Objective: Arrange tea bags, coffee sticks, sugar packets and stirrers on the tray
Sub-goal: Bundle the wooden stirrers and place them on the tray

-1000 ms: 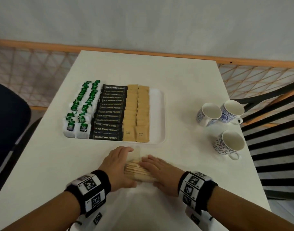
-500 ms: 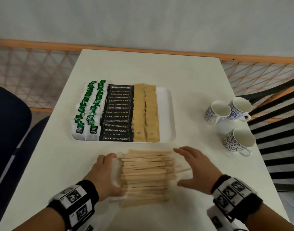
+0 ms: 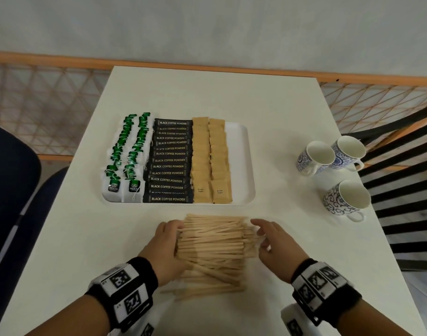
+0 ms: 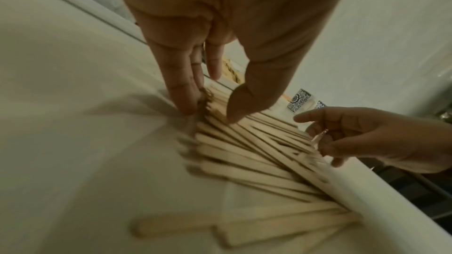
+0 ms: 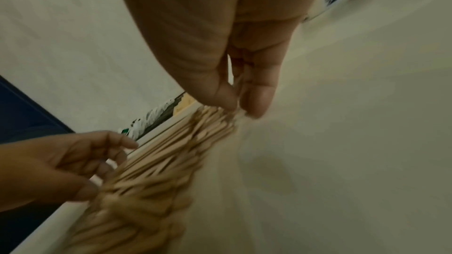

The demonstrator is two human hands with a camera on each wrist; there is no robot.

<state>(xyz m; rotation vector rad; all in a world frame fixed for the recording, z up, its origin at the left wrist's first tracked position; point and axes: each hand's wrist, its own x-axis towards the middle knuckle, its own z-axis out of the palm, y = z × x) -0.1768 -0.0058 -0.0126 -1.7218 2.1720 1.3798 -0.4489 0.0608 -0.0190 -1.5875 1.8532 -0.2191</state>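
Observation:
A white tray (image 3: pixel 239 166) holds green-tagged tea bags (image 3: pixel 127 154) at its left, black coffee sticks (image 3: pixel 170 161) in the middle and brown sugar packets (image 3: pixel 211 161) to their right. A bare strip runs along the tray's right side. On the table in front of it lies a loose pile of wooden stirrers (image 3: pixel 212 246) (image 4: pixel 257 154) (image 5: pixel 171 154), lying left to right. My left hand (image 3: pixel 173 229) (image 4: pixel 208 115) presses straight fingers against their left ends, thumb on top. My right hand (image 3: pixel 263 234) (image 5: pixel 240 109) touches their right ends with loosely curved fingers.
Three blue-patterned cups (image 3: pixel 316 157) (image 3: pixel 348 151) (image 3: pixel 345 200) stand on the table at the right. A dark blue chair (image 3: pixel 11 190) is off the left edge and a black slatted chair (image 3: pixel 406 190) off the right. A wooden lattice railing runs behind the table.
The stirrers went from a tight bundle under both hands to a wide spread pile. My hands parted, then moved back in against the pile's two ends.

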